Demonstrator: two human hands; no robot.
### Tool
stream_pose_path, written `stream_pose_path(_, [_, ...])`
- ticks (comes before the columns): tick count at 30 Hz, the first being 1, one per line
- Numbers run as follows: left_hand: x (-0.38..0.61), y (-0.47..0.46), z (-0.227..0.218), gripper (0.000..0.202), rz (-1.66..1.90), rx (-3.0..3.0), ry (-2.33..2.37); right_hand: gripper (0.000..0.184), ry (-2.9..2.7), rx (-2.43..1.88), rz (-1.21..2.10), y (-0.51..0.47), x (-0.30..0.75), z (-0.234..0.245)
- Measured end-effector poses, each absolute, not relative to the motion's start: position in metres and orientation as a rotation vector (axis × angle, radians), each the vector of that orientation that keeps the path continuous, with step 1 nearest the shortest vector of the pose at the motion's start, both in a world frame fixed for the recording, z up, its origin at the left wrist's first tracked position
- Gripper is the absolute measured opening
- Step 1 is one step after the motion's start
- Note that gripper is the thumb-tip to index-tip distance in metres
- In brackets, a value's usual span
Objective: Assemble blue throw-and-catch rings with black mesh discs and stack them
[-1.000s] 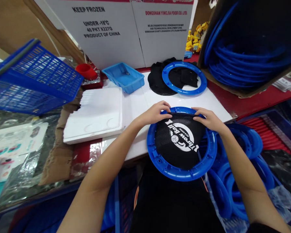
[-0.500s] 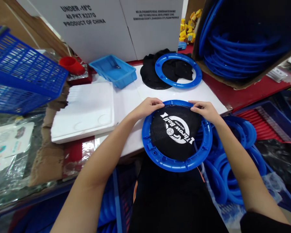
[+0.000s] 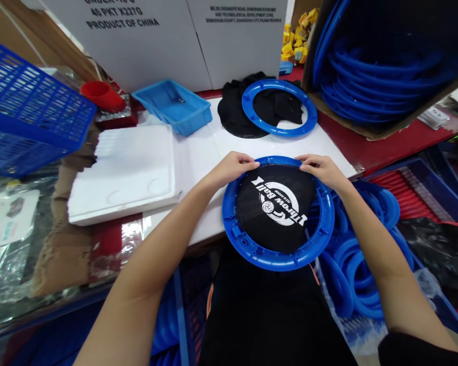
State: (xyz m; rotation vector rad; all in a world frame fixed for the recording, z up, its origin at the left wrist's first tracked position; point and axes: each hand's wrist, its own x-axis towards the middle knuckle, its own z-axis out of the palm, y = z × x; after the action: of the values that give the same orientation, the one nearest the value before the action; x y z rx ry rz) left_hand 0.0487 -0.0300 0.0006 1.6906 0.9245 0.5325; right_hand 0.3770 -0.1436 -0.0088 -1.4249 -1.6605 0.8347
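A blue plastic ring (image 3: 278,260) rests partly over the table's front edge, close to my body. Black mesh fabric (image 3: 252,223) with a white "Throw Ball" print lies across its opening, and a gap shows along the right side. My left hand (image 3: 236,166) pinches the mesh and ring at the upper left of the rim. At the upper right, my right hand (image 3: 320,169) pinches the same edge between thumb and fingers. Farther back, another blue ring (image 3: 301,129) lies over black mesh pieces (image 3: 231,114).
A light-blue tray (image 3: 191,119) and a white foam block (image 3: 125,173) are on the left. A blue basket (image 3: 30,112) stands beyond them. A carton (image 3: 374,134) of blue rings sits at back right. More rings (image 3: 354,269) fill a crate below my right arm.
Both hands keep their pinch on the ring and mesh, almost in place. The view has shifted slightly, so the table items appear a little farther left and higher.
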Motion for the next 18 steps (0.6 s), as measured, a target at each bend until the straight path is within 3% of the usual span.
stream_pose_path(11, [0.049, -0.024, -0.001, 0.034, 0.493, 1.89, 0.945, 0.034, -1.778, -1.358, 0.939, -0.138, 0.389, -0.003])
stream_pose_path(18, [0.043, -0.024, 0.002, 0.036, 0.478, 1.98, 0.838, 0.03, -1.76, -1.363, 0.882, -0.139, 0.388, -0.007])
